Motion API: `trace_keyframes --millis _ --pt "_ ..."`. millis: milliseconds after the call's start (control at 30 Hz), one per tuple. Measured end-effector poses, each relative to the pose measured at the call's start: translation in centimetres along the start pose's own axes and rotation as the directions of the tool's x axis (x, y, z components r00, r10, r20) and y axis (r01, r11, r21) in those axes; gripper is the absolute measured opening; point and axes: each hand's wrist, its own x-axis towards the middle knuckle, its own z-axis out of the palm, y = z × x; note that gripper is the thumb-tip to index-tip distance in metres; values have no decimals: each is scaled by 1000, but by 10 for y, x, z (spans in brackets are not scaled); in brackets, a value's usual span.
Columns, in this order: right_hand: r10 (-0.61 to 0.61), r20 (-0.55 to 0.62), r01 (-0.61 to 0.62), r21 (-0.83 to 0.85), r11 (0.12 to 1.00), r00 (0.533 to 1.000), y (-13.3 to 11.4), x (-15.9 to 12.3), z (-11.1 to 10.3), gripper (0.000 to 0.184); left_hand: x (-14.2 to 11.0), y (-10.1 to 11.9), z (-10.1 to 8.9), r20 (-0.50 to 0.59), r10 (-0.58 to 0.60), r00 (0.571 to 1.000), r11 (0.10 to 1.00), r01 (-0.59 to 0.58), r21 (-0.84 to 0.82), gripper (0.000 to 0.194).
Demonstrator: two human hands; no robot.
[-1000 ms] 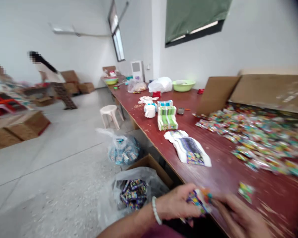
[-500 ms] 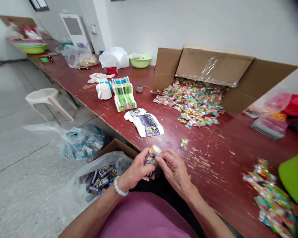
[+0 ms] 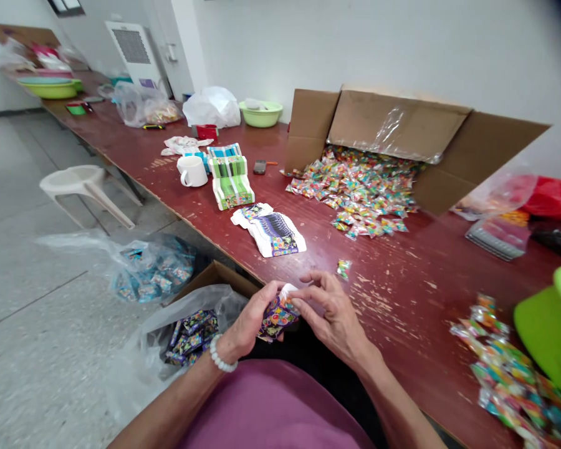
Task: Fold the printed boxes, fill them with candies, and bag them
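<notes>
My left hand point(image 3: 250, 321) is wrapped round a small purple printed box point(image 3: 278, 318), held just off the table's near edge. A white flap point(image 3: 287, 290) stands up at the box's upper end, with a bit of orange beside it. The thumb and forefinger of my right hand point(image 3: 331, 318) pinch together at that end; what lies between them is too small to make out. On the table ahead lies a stack of flat purple cartons point(image 3: 280, 236). One small candy packet point(image 3: 343, 268) rests just beyond my right hand.
A cardboard box point(image 3: 402, 128) on its side spills a heap of candy packets point(image 3: 355, 187). More packets point(image 3: 514, 374) lie by a green tub point(image 3: 551, 324) at right. Below left, a plastic bag point(image 3: 144, 349) holds purple boxes. Green cartons point(image 3: 234, 184) and a white mug point(image 3: 192, 171) stand farther back.
The purple box has tilted and shifted slightly left in my left hand, showing more of its printed side. My right hand's other fingers have lifted and spread. The view has turned slightly right.
</notes>
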Motion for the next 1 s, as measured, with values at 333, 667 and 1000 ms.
trace_keyframes --millis 333,667,1000 --pt "67 -81 -70 -37 997 994 -3 2 5 10 -2 -4 3 8 -147 989 988 147 -48 54" --pt "324 121 -344 421 839 938 -2 0 -10 28 1 6 6 -40 -77 996 991 72 -115 51" --pt "368 69 -354 482 802 927 -5 -7 27 23 -3 0 8 -75 14 997 983 -28 -183 36"
